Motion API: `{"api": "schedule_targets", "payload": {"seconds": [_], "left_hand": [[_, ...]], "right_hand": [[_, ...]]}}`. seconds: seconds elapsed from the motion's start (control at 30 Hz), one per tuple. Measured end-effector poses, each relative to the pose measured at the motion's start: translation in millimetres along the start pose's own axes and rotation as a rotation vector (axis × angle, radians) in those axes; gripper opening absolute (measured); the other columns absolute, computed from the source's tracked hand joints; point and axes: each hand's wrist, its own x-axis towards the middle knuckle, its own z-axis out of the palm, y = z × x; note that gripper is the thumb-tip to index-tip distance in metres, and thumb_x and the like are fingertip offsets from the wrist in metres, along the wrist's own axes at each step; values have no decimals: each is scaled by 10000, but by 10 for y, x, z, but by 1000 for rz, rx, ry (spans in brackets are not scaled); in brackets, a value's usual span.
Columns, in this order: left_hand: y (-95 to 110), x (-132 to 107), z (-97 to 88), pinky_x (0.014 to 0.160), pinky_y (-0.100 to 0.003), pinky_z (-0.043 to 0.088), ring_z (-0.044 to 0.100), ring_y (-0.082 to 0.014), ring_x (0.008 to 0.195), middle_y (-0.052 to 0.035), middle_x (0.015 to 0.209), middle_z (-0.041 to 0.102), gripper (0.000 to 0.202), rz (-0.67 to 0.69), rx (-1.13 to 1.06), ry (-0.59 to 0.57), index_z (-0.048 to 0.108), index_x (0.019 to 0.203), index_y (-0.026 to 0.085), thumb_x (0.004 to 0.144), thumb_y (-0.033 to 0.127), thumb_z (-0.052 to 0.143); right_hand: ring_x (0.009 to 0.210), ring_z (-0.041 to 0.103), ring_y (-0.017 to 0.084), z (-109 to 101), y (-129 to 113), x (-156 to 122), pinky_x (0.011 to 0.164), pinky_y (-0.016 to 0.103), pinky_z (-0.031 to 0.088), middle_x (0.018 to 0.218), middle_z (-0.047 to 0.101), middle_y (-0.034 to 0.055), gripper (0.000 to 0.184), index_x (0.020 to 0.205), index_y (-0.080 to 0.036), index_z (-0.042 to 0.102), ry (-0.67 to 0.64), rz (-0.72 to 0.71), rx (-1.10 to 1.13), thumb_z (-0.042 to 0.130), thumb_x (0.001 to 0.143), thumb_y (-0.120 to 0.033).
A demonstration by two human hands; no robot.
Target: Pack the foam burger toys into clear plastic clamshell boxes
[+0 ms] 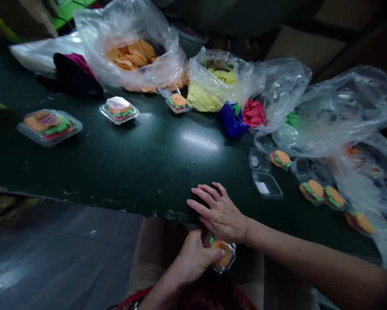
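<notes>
- Between five and six o'clock, just below the table's (131,159) near edge, the left hand (191,258) grips a clear burger pack (227,260).
- At five, the right hand (224,217) is spread, gripping nothing, overlapping the pack; contact is unclear.
- Apparently the pack is being pressed or turned; a steady left grip seems called for.
- Between three and four, an open box (267,185) lies on dark green, scuffed tabletop.
- At eleven, a bag of orange pieces (133,55).
- Beyond, towards one, dim cartons (304,47).
</notes>
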Motion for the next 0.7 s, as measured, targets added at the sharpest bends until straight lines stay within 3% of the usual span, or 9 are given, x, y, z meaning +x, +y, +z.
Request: {"api": "schedule_targets", "payload": {"seconds": [0.17,0.27,0.43,0.57,0.63,0.7], "left_hand": [[55,33,-79,701,-255,431,572,-209,834,-58,919,683,368,-14,118,-59,678,984,72,623,141,685],[63,17,-61,728,-266,439,581,-207,834,-57,919,680,402,43,75,-112,672,1000,72,611,165,716],[8,-94,-10,815,-302,441,597,-208,878,-79,967,662,550,118,-116,-171,630,1092,80,591,241,787],[7,-331,58,789,-274,428,575,-175,852,-51,975,626,661,115,-30,-110,570,1177,120,570,226,808],[72,-431,127,784,-262,423,564,-172,878,-49,1042,600,715,105,48,-105,516,1235,158,578,198,795],[151,-469,203,756,-244,421,552,-168,878,-43,1061,585,707,86,173,-101,493,1248,187,599,180,772]], "right_hand": [[1300,333,311,-11,-24,14,1040,605,202,1428,440,125,445,1333,-236,474,17,16,-5,480,889,-270],[1289,366,296,7,-51,10,1045,584,229,1413,464,110,449,1320,-248,497,67,31,14,520,872,-279],[1195,508,261,-59,-102,-5,1025,501,362,1287,583,111,357,1198,-222,596,311,116,223,575,865,-350],[996,622,197,-149,-250,-403,870,349,512,1107,653,96,266,1120,-178,603,548,334,544,445,941,-295],[839,650,175,-154,-334,-690,764,291,539,927,677,32,185,1005,-204,643,535,436,830,538,898,-312],[805,650,175,-113,-407,-938,727,273,537,876,672,14,156,959,-213,658,479,468,1048,605,856,-318]]}}
